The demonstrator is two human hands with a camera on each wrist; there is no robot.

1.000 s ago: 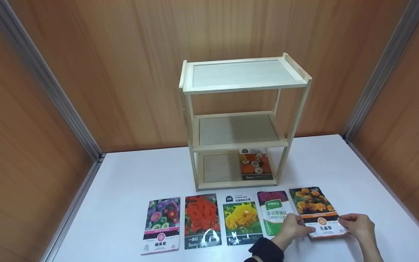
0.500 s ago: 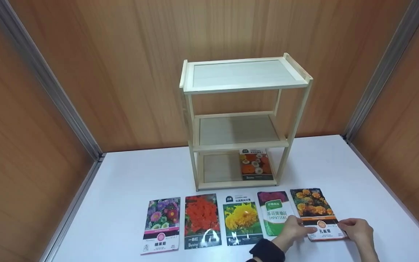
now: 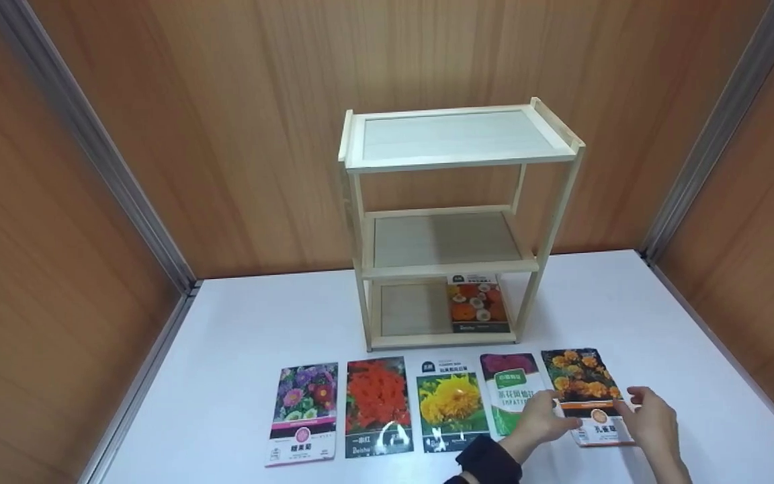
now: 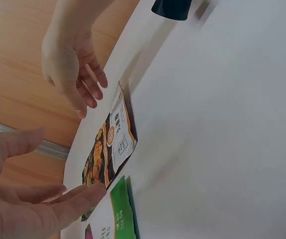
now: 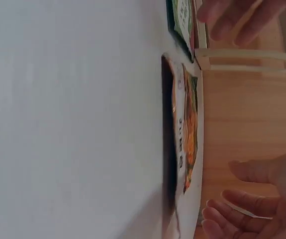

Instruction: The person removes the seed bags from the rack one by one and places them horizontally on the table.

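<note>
A seed packet with orange flowers [image 3: 585, 376] lies on the table at the right end of a row. My left hand [image 3: 540, 425] hovers at its left side, overlapping the green impatiens packet [image 3: 511, 383] in the head view. My right hand [image 3: 652, 423] stands at its lower right edge. In the left wrist view, the fingers of my left hand [image 4: 38, 209] are spread apart, and my right hand [image 4: 73, 69] is raised off the packet with fingers relaxed. The right wrist view also shows my right hand [image 5: 262, 209] apart from the packet, holding nothing.
Behind the row stands a three-tier wooden shelf [image 3: 451, 269], with one flower packet [image 3: 478, 309] on its bottom tier. Packets with yellow [image 3: 453, 407], red [image 3: 378, 403] and purple-pink flowers [image 3: 305, 407] lie further left on the white table [image 3: 226, 349]. Wooden panels surround the table.
Both hands held the orange-flower packet by its lower sides and slid it slightly towards me. Now the fingers have come off it and the right hand has lifted. The head view has shifted slightly.
</note>
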